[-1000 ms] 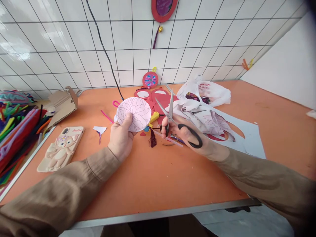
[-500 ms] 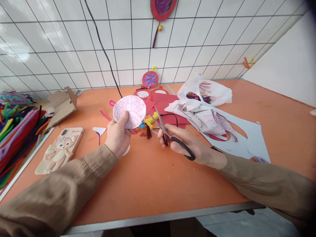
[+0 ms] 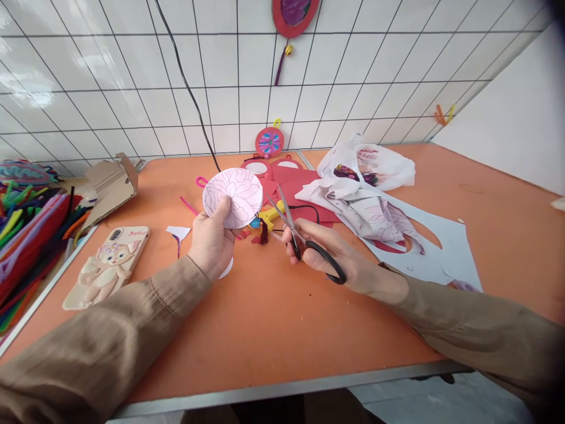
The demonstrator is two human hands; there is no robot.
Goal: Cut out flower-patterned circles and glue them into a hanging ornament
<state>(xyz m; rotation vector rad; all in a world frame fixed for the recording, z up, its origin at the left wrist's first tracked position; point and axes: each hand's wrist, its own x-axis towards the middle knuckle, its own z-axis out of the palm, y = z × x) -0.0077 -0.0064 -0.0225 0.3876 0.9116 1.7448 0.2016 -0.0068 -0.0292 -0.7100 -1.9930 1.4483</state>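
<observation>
Between thumb and fingers, my left hand point(image 3: 215, 241) pinches a round white paper disc point(image 3: 242, 197) printed with a purple flower outline. My right hand point(image 3: 329, 253) grips black-handled scissors point(image 3: 292, 222), fingers through the loops. Their blades are parted and point up and left, just right of the disc and apart from it. Behind the blades lies a yellow glue gun point(image 3: 272, 215), partly covered. A dark tassel point(image 3: 263, 232) with a blue bead hangs by it. Under my left wrist a white paper piece point(image 3: 227, 269) peeks out.
Red paper sheets point(image 3: 304, 188) lie behind my hands. To the right are a white plastic bag point(image 3: 388, 165), crumpled printed paper point(image 3: 375, 212) and a cut white sheet point(image 3: 459, 253). On the left are a phone point(image 3: 108, 268), a cardboard box point(image 3: 110, 185) and colourful pipe cleaners point(image 3: 35, 247). A round red ornament point(image 3: 269, 142) leans against the tiled wall.
Almost nothing differs. The view has shifted very slightly, and both hands keep the disc and the parted scissors in nearly the same places.
</observation>
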